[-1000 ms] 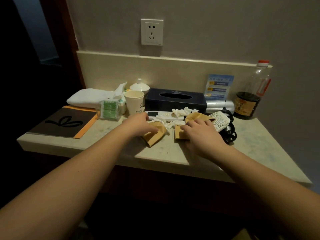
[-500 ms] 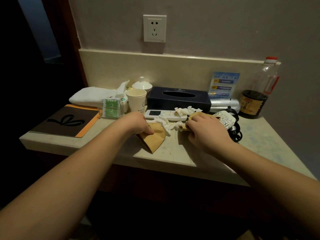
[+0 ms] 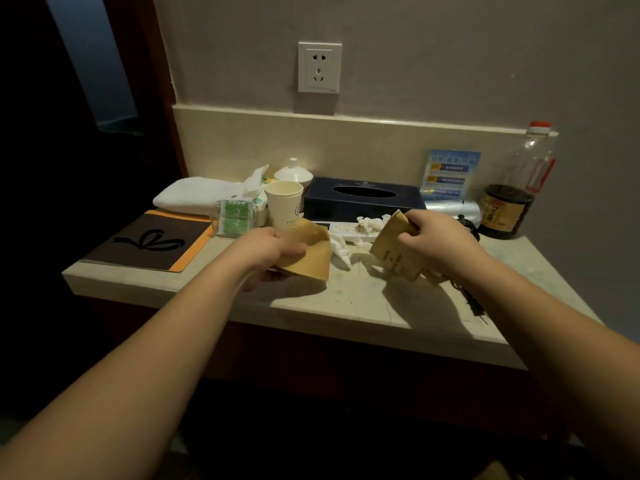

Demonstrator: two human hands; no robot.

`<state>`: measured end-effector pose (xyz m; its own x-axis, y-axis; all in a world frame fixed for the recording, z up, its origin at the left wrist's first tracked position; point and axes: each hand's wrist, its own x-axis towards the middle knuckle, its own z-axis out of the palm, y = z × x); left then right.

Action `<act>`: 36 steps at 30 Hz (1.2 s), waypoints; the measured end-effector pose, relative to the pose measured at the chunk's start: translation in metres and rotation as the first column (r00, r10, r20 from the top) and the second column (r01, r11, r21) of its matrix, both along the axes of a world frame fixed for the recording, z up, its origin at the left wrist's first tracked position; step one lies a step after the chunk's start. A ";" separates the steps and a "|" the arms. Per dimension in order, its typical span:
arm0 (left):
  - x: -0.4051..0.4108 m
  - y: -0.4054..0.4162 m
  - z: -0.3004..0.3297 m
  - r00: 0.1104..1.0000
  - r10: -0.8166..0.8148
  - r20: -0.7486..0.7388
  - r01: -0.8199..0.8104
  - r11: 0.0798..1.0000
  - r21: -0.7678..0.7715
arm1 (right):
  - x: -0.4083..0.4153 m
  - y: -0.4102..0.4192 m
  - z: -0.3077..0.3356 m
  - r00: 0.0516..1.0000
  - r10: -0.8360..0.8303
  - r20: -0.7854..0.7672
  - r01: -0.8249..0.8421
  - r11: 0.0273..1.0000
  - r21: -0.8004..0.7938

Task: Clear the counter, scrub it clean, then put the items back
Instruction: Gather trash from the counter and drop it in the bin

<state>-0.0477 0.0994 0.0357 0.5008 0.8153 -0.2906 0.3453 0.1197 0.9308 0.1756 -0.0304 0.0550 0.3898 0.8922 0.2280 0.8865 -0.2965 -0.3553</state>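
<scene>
Paper cup [image 3: 284, 206] & tissue box [image 3: 363, 202] behind hands, crumpled tissues [image 3: 341, 249] btwn

The right hand [image 3: 433, 237] hides part of its brown paper bag [image 3: 394, 252]; the bag's print is too small to read.

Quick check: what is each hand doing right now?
Left hand: closed on a brown paper bag, lifted off the counter.
Right hand: closed on another brown paper bag, also lifted.

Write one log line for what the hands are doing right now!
stage: clearing counter | left hand: grips brown paper bag | right hand: grips printed brown bag | crumpled tissues: on counter
</scene>
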 end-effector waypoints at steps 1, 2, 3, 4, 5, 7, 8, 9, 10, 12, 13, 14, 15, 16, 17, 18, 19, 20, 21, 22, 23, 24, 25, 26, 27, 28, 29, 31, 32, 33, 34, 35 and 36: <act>-0.001 -0.002 -0.003 0.999 0.019 0.048 -0.018 0.999 -0.027 | 0.000 0.001 0.000 1.000 -0.011 -0.022 0.011 1.000 -0.008; -0.002 -0.003 -0.006 0.995 0.036 0.088 -0.032 0.999 -0.044 | 0.000 0.001 0.000 0.999 -0.023 -0.043 0.022 1.000 -0.013; -0.003 -0.004 -0.008 0.992 0.053 0.118 -0.047 0.997 -0.053 | 0.000 0.002 0.000 0.997 -0.034 -0.072 0.033 0.999 -0.017; -0.003 -0.006 -0.010 0.987 0.073 0.144 -0.066 0.996 -0.057 | 0.000 0.003 0.001 0.993 -0.043 -0.112 0.042 0.999 -0.018; -0.002 -0.008 -0.012 0.981 0.096 0.168 -0.087 0.994 -0.060 | -0.001 0.003 0.002 0.987 -0.050 -0.151 0.048 0.999 -0.016; 0.000 -0.013 -0.014 0.965 0.140 0.222 -0.126 0.989 -0.073 | -0.003 0.002 0.005 0.977 -0.055 -0.208 0.055 0.998 -0.005; 0.001 -0.016 -0.014 0.957 0.154 0.244 -0.138 0.987 -0.083 | -0.003 0.002 0.007 0.971 -0.055 -0.234 0.058 0.998 0.005; 0.003 -0.018 -0.014 0.952 0.165 0.260 -0.145 0.985 -0.094 | -0.005 0.001 0.010 0.961 -0.053 -0.270 0.061 0.998 0.020; 0.003 -0.021 -0.013 0.947 0.173 0.269 -0.148 0.983 -0.108 | -0.006 0.000 0.012 0.942 -0.047 -0.333 0.066 0.997 0.046; 0.005 -0.025 -0.013 0.940 0.183 0.286 -0.148 0.979 -0.141 | -0.011 -0.004 0.016 0.837 0.004 -0.547 0.074 0.990 0.120; 0.006 -0.027 -0.014 0.935 0.188 0.301 -0.147 0.977 -0.156 | -0.015 -0.005 0.017 0.752 0.044 -0.658 0.072 0.986 0.149; 0.008 -0.030 -0.014 0.926 0.198 0.320 -0.148 0.974 -0.173 | -0.019 -0.006 0.017 0.675 0.082 -0.734 0.059 0.985 0.165; 0.009 -0.034 -0.014 0.914 0.216 0.344 -0.155 0.968 -0.196 | -0.025 -0.006 0.015 0.623 0.108 -0.775 0.036 0.985 0.167; 0.010 -0.036 -0.014 0.898 0.240 0.369 -0.165 0.961 -0.224 | -0.031 -0.005 0.011 0.589 0.125 -0.798 0.009 0.987 0.162; 0.011 -0.039 -0.015 0.880 0.265 0.395 -0.172 0.951 -0.255 | -0.038 -0.002 0.007 0.563 0.135 -0.815 -0.013 0.988 0.154; 0.011 -0.041 -0.015 0.861 0.286 0.420 -0.173 0.942 -0.286 | -0.043 0.002 0.002 0.546 0.136 -0.827 -0.022 0.989 0.148; 0.010 -0.044 -0.015 0.844 0.296 0.447 -0.166 0.937 -0.307 | -0.049 0.005 -0.002 0.533 0.132 -0.836 -0.017 0.989 0.146; 0.010 -0.045 -0.016 0.829 0.297 0.475 -0.154 0.936 -0.316 | -0.054 0.009 -0.006 0.527 0.127 -0.840 -0.001 0.989 0.149; 0.010 -0.046 -0.017 0.816 0.290 0.500 -0.139 0.938 -0.317 | -0.059 0.013 -0.010 0.524 0.119 -0.843 0.018 0.988 0.151; 0.009 -0.046 -0.017 0.810 0.283 0.514 -0.127 0.940 -0.317 | -0.063 0.016 -0.014 0.529 0.111 -0.841 0.028 0.989 0.148; 0.009 -0.047 -0.019 0.812 0.276 0.514 -0.126 0.943 -0.307 | -0.069 0.020 -0.018 0.537 0.110 -0.836 0.025 0.989 0.146; 0.008 -0.047 -0.021 0.827 0.260 0.498 -0.132 0.952 -0.278 | -0.076 0.022 -0.021 0.564 0.115 -0.818 0.007 0.990 0.144; 0.007 -0.047 -0.023 0.848 0.238 0.473 -0.139 0.962 -0.234 | -0.082 0.025 -0.025 0.612 0.117 -0.782 -0.017 0.991 0.135; 0.004 -0.046 -0.025 0.865 0.223 0.450 -0.149 0.970 -0.194 | -0.087 0.028 -0.027 0.673 0.122 -0.729 -0.047 0.991 0.123; 0.001 -0.044 -0.028 0.871 0.228 0.436 -0.170 0.971 -0.168 | -0.088 0.031 -0.027 0.735 0.131 -0.666 -0.077 0.991 0.110; -0.004 -0.041 -0.029 0.867 0.248 0.433 -0.198 0.967 -0.160 | -0.086 0.035 -0.025 0.795 0.143 -0.590 -0.103 0.989 0.102; -0.009 -0.038 -0.029 0.855 0.276 0.439 -0.226 0.960 -0.163 | -0.081 0.039 -0.021 0.856 0.146 -0.495 -0.112 0.989 0.097; -0.022 -0.030 -0.028 0.823 0.335 0.459 -0.275 0.942 -0.195 | -0.059 0.051 -0.012 0.959 0.124 -0.255 -0.104 0.990 0.090; -0.026 -0.027 -0.027 0.809 0.361 0.465 -0.297 0.932 -0.208 | -0.047 0.058 -0.009 0.982 0.133 -0.131 -0.127 0.990 0.056; -0.030 -0.023 -0.027 0.798 0.382 0.466 -0.319 0.924 -0.211 | -0.038 0.065 -0.008 0.986 0.167 -0.016 -0.168 0.986 -0.019; -0.032 -0.021 -0.028 0.789 0.400 0.467 -0.341 0.917 -0.208 | -0.033 0.072 -0.009 0.972 0.220 0.077 -0.210 0.970 -0.124; -0.033 -0.020 -0.029 0.781 0.414 0.468 -0.359 0.910 -0.206 | -0.030 0.079 -0.011 0.948 0.282 0.146 -0.243 0.941 -0.236; -0.034 -0.019 -0.029 0.776 0.422 0.468 -0.368 0.907 -0.207 | -0.031 0.084 -0.013 0.920 0.342 0.191 -0.265 0.903 -0.338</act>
